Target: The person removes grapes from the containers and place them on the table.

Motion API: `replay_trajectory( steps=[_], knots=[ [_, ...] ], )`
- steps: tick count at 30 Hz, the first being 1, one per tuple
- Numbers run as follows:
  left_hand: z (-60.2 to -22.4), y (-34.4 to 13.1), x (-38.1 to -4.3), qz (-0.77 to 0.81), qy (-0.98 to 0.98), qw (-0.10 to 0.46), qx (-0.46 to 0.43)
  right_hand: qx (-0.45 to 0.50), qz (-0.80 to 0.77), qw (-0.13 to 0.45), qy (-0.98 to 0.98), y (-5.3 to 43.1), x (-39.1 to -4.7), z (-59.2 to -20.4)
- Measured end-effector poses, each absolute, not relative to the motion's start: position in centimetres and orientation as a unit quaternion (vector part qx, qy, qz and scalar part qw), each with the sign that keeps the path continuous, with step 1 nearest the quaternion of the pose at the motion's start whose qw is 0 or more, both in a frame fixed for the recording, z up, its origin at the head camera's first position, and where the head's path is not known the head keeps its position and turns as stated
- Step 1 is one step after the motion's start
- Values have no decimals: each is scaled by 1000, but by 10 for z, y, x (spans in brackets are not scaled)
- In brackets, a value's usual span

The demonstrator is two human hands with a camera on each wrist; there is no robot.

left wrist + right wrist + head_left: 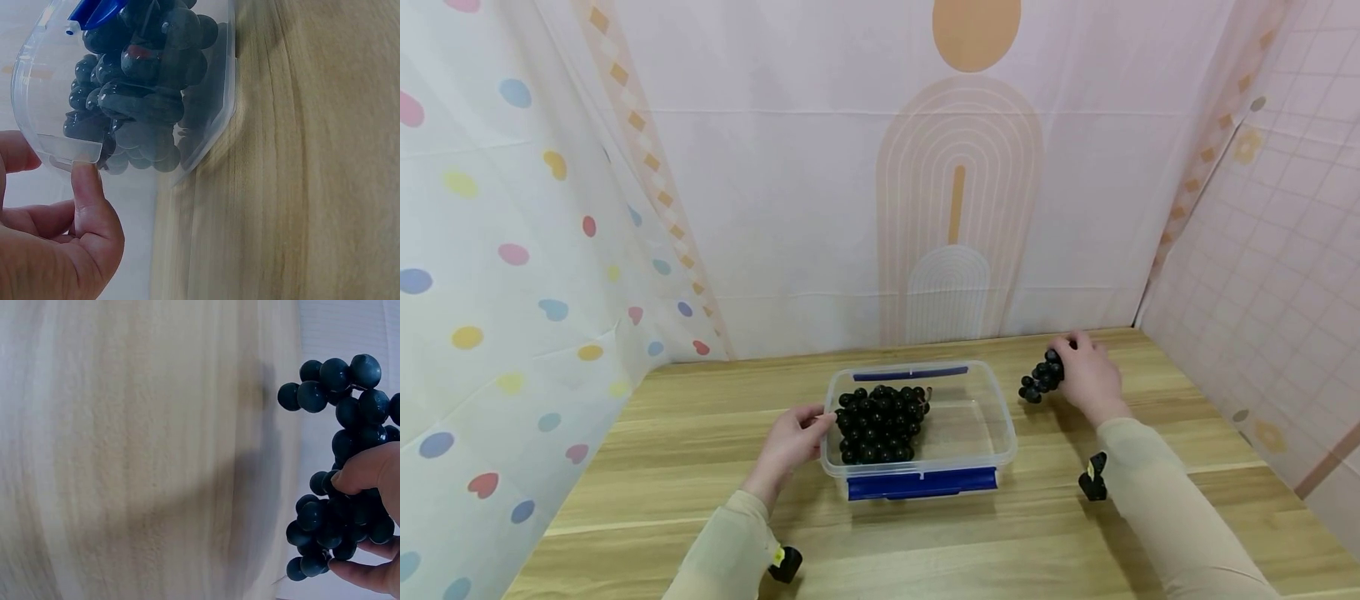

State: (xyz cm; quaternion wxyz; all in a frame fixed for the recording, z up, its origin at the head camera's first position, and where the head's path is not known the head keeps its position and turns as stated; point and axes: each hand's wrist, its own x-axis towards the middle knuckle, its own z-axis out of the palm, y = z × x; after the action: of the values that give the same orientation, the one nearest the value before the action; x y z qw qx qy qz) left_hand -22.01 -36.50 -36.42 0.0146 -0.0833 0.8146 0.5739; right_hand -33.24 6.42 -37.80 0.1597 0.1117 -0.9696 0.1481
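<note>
A clear plastic food container [970, 429] with blue clip latches stands on the table, lidless. Inside, toward its left side, lies a bunch of dark grapes [880, 425] with a brown stem. My left hand [790, 442] holds the container's left rim, the thumb [87, 187] pressing on the edge in the left wrist view. Off to the right of the container, my right hand [1090, 379] grips a second bunch of dark grapes [1042, 379]. In the right wrist view that bunch [319, 528] hangs above the table, thumb and fingers around its middle.
The wood-grain table [700, 475] reaches back to a patterned curtain [790, 208]. More curtain stands along the left [550, 275] and right sides. A small black device [786, 565] is worn at each wrist.
</note>
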Motion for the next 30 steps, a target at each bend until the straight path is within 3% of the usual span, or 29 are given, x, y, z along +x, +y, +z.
replay_trajectory(
  steps=[30],
  knots=[
    [-366,-365,-220,572,817,9,-75,91,76,144,-983,78,-333,-383]
  ],
)
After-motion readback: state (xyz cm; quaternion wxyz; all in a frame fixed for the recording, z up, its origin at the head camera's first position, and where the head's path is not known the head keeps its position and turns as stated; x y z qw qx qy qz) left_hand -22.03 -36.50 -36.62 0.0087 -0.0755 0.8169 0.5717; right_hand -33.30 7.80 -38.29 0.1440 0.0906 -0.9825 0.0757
